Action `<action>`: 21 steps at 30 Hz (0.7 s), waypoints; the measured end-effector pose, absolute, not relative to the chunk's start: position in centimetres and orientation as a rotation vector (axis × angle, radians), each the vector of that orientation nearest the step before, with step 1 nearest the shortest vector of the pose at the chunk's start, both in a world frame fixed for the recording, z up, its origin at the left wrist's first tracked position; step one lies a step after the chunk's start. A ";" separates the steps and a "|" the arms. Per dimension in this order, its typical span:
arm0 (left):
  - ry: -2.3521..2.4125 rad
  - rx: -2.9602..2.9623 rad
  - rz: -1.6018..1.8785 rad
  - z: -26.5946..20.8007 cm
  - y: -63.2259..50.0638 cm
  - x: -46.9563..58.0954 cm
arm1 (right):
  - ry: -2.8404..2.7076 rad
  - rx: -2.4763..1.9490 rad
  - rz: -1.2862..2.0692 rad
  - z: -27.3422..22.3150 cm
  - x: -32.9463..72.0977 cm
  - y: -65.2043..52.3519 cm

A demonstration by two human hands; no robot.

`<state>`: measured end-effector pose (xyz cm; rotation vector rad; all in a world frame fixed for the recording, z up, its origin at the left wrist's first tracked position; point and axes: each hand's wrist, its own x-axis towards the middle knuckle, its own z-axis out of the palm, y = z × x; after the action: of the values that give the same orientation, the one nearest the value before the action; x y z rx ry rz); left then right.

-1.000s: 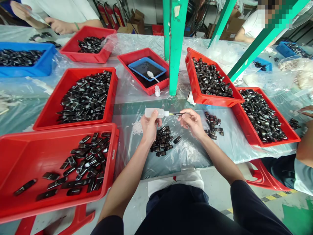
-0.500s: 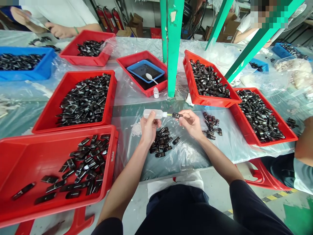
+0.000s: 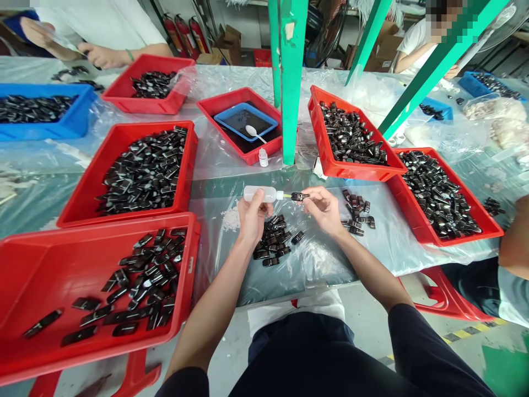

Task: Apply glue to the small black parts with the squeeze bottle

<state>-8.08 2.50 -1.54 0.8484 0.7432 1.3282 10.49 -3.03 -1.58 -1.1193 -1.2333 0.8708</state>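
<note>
My left hand [image 3: 253, 216] is wrapped round a translucent squeeze bottle [image 3: 260, 193] lying sideways, its thin yellowish nozzle pointing right. The nozzle tip meets, or almost meets, a small glossy black part [image 3: 298, 196]; I cannot tell if they touch. That part is pinched between the fingertips of my right hand [image 3: 322, 208]. Below and between the hands lies a pile of similar black parts [image 3: 273, 238] on the plastic-covered table [image 3: 314, 259]. A smaller group of black parts [image 3: 356, 212] rests just right of my right hand.
Red bins of black parts stand left [image 3: 190, 165], front left [image 3: 124, 223] and right [image 3: 450, 242]. Ahead are a red tray [image 3: 206, 105] holding a blue tray and white spoon, a small bottle [image 3: 263, 158] and a green post [image 3: 291, 110]. Co-workers sit across and at right.
Both hands hold the same bottle and black part in nearly the same place. The view has shifted very slightly; nothing has been let go or picked up.
</note>
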 end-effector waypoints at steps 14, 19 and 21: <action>0.798 0.874 1.358 -0.9 2.5 -8.1 | -1.210 -1.144 0.866 -1.8 10.2 -3.2; 0.812 0.860 1.364 -0.7 2.4 -8.0 | -1.172 -1.124 0.883 -1.9 9.9 -3.2; 0.797 0.862 1.347 -0.7 2.4 -8.1 | -1.170 -1.124 0.880 -1.8 10.0 -3.2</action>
<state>-8.08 2.41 -0.68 0.8616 0.7969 1.3467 9.98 -3.24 -1.82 -1.1238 -1.1699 0.8801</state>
